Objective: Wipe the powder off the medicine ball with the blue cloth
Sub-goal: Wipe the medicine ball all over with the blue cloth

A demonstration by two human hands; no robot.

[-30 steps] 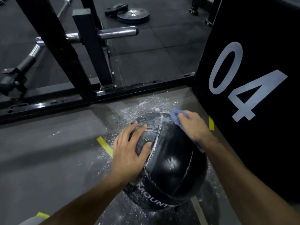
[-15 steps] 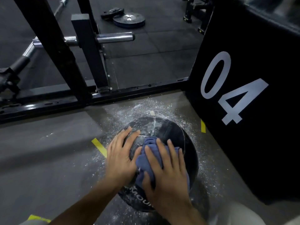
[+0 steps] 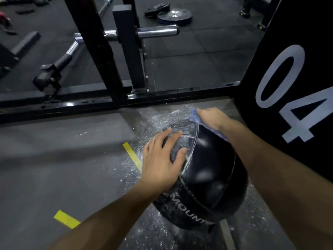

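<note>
- Black leather-look panels make up the medicine ball [image 3: 207, 170], which sits on the grey gym floor [image 3: 54, 159] just beside a black padded box marked "04" [image 3: 295, 87] and in front of the base rail of a black steel rack [image 3: 108, 103].
- The left hand [image 3: 162, 163] lies spread on the ball's left side, fingers nearly straight and thumb reaching over a seam; it presses and steadies the ball rather than gripping it.
- The right hand [image 3: 210, 118] is at the far top of the ball with the blue cloth [image 3: 194, 117] under it. The cloth's edge shows past the fingertips and a strip trails under the wrist. The fingers bend down over the cloth and ball; whether they pinch the cloth or only press it I cannot tell for sure, though a curled hold looks likelier.
- Progress, as I judge it: the broad near panels shine dark and look mostly clean.
- White powder [image 3: 182, 139] clings to the far-left panel by the left fingers and lines the seams there.
- The underside and the far side are hidden, so their state is unknown.
- Loose powder lies scattered on the floor all round the ball, across a yellow tape mark [image 3: 132, 156], and could dirty the ball again if it rolls.
- Left to do, seemingly: the dusty upper-left panel, the seams, and whatever is underneath.
</note>
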